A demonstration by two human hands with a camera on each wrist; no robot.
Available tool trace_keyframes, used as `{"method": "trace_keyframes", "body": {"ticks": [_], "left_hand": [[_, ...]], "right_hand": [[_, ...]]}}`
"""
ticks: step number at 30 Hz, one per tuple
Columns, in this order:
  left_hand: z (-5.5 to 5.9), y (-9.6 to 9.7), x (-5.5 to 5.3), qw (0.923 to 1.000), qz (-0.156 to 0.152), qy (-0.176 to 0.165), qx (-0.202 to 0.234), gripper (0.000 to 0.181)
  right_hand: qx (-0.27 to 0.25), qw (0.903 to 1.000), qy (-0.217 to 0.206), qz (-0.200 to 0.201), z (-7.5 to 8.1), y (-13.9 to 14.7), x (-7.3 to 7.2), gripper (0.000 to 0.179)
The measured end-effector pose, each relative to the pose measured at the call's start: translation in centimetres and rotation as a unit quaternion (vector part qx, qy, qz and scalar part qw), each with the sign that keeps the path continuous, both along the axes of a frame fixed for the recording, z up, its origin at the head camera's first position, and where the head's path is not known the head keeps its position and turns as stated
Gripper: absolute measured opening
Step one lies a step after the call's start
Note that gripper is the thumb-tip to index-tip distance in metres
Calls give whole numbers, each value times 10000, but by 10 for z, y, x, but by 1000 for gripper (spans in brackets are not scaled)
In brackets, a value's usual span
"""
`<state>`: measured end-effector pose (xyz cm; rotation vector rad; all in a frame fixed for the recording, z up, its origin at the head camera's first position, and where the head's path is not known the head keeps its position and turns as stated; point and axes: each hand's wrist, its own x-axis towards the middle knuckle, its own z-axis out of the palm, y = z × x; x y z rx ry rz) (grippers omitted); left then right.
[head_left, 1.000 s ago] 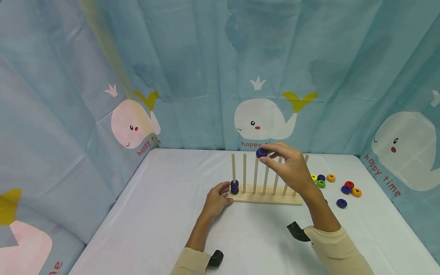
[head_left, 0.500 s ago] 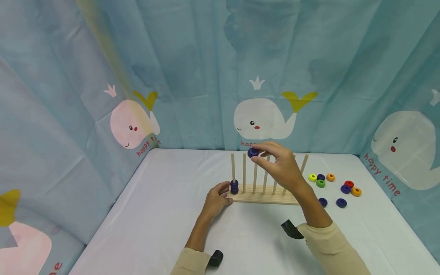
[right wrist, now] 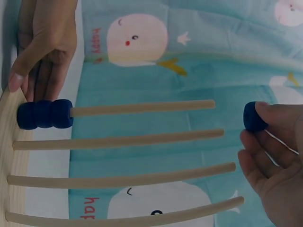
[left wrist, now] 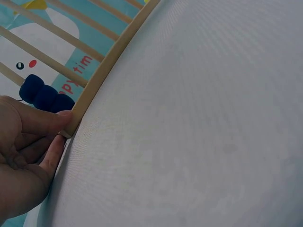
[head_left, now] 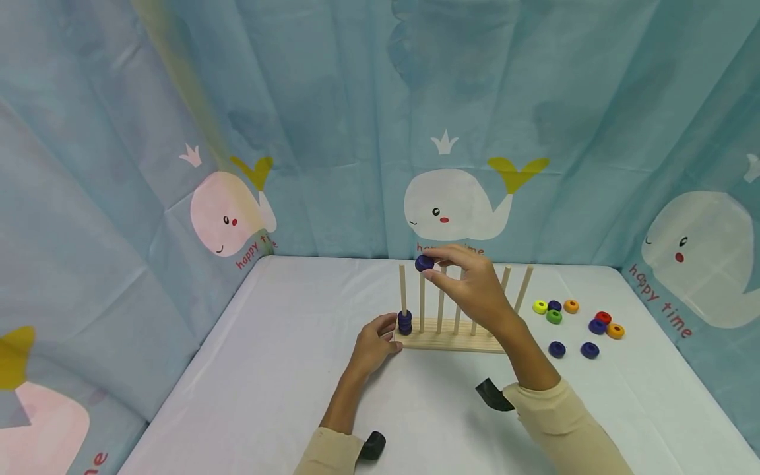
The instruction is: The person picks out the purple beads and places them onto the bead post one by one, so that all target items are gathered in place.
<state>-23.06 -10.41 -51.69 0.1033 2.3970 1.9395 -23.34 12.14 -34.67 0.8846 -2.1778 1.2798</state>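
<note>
A wooden peg rack, with a row of upright pegs on a flat base, stands on the white table. Three dark blue beads are stacked at the foot of its leftmost peg. My left hand grips the left end of the base between thumb and fingers, as the left wrist view also shows. Between thumb and fingertips my right hand pinches another dark blue bead. In the right wrist view this bead is apart from the peg tips, just beyond the end of the leftmost peg.
Loose beads lie right of the rack: yellow, green, orange, red and several blue ones, two of them nearer the front. A blue whale-print curtain hangs behind the table.
My right hand has moved left along the peg tops with the blue bead, from near the third peg towards the leftmost ones. The left hand and rack have stayed put.
</note>
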Motion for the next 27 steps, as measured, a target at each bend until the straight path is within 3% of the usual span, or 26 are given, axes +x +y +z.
{"method": "trace_keyframes", "body": {"ticks": [8, 18, 27], "left_hand": [[1, 0, 1, 10000, -3, -8, 70, 68], [2, 1, 2, 10000, 32, 3, 74, 68], [-1, 0, 0, 10000, 22, 34, 29, 68]], "right_hand": [[158, 9998, 73, -30, -2, -8, -5, 36], [344, 9992, -155, -138, -2, -16, -8, 33], [422, 9990, -2, -152, -5, -22, -14, 32]]}}
